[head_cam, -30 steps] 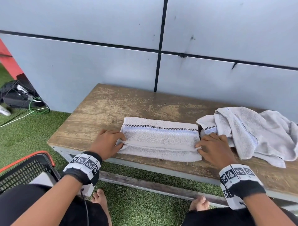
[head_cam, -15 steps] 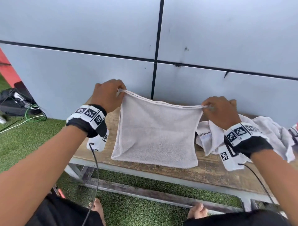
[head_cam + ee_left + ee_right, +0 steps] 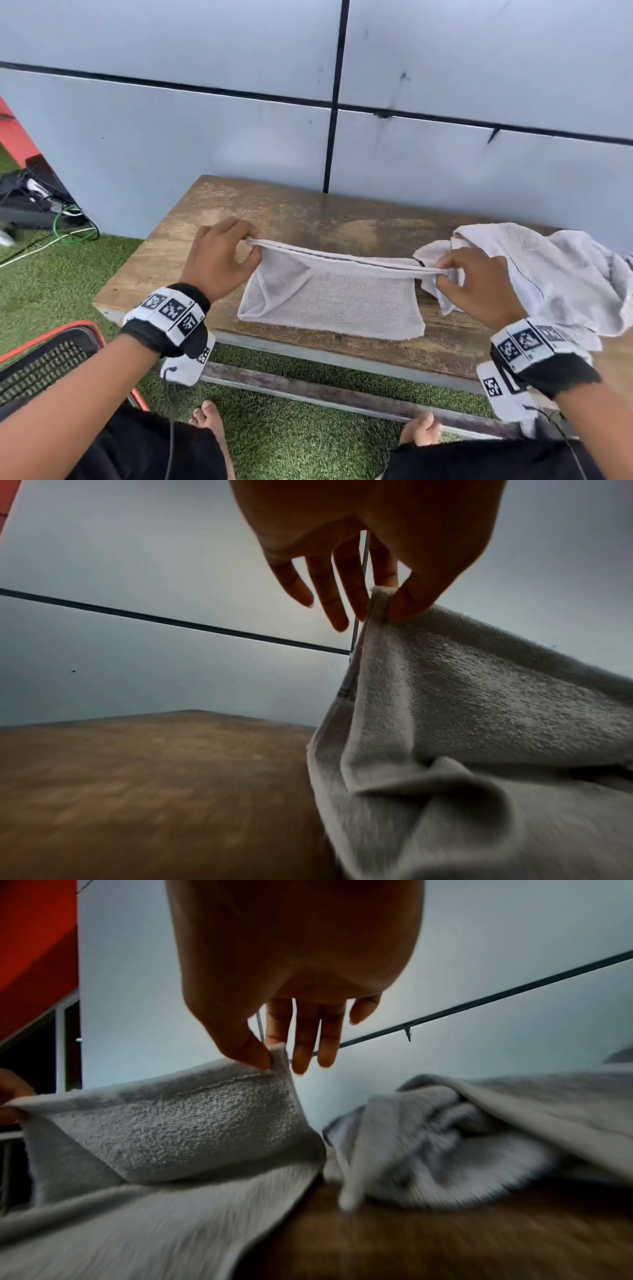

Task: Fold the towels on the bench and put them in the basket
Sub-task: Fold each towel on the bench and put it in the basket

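Observation:
A pale grey towel (image 3: 335, 301) lies partly folded on the wooden bench (image 3: 274, 219), its upper edge raised above the lower layer. My left hand (image 3: 251, 245) pinches the towel's left corner (image 3: 380, 601) between thumb and forefinger. My right hand (image 3: 443, 272) pinches the right corner (image 3: 277, 1056) the same way, the other fingers hanging straight. A crumpled heap of more towels (image 3: 548, 274) lies on the bench just right of my right hand. The black mesh basket (image 3: 44, 363) with an orange rim stands on the grass at the lower left.
A grey panelled wall (image 3: 445, 68) rises directly behind the bench. Artificial grass (image 3: 291, 445) covers the ground, with my bare feet under the bench's front rail (image 3: 342, 397). Black gear and green cables (image 3: 61, 222) lie on the grass at the far left.
The towel was lifted off the bench and held hanging in the air; now both hands have brought its top edge down and forward, so it doubles over on the bench.

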A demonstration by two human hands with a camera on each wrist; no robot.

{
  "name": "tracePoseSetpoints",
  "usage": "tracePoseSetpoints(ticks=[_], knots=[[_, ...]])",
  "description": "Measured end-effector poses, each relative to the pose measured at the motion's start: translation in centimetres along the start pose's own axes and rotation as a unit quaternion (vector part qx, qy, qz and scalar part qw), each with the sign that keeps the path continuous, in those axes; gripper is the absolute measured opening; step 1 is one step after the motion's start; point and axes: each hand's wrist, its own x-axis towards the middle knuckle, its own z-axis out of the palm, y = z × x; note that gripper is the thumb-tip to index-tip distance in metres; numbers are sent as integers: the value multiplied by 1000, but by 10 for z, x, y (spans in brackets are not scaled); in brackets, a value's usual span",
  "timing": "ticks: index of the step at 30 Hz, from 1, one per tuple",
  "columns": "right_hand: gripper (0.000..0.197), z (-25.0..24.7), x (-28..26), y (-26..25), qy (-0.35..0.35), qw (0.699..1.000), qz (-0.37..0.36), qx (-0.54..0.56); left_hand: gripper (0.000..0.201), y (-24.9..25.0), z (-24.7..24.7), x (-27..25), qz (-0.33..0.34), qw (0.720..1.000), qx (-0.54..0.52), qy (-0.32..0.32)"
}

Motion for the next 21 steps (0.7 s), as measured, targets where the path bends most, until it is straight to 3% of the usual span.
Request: tracePoseSetpoints(ticks=[5,9,13,17,21], knots=[[15,22,-37,13,-75,997,-23,-20,26,-13,12,-45,17,995,-36,-87],[13,36,-49,19,-142,989,-25,-38,23,-11,20,-62,28,985,39,-168],[10,36,-51,17,-145,988,-26,-49,18,-16,26,-70,-3,978,48,-204],[10,36,-52,15,-140,989,-24,-42,16,-9,23,-70,10,979,49,-196],[11,35,-46,12,-129,991,-7,-27,24,-8,21,-60,4,990,41,-133]])
